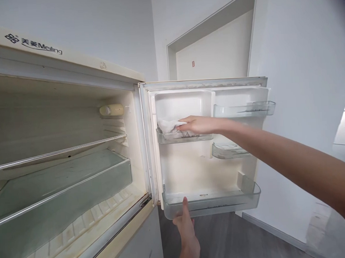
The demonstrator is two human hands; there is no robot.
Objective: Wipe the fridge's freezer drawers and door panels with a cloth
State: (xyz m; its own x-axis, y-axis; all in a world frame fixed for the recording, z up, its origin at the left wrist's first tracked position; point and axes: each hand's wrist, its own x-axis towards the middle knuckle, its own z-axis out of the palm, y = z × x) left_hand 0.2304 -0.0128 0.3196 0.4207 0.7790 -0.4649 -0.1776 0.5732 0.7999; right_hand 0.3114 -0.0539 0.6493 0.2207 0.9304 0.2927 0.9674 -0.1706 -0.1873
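My right hand is closed on a white cloth, down in the upper left door shelf of an open fridge door. The cloth lies bunched against the shelf's left end, its lower part seen through the clear front. Lower down, my left hand grips the clear bottom door bin. Its thumb points up along the bin's front, and the other fingers are partly hidden under the bin.
The fridge compartment on the left holds a glass shelf and a greenish clear drawer. Two small door shelves are on the right: an upper one and a lower one, partly behind my right arm. A white wall stands beside the door.
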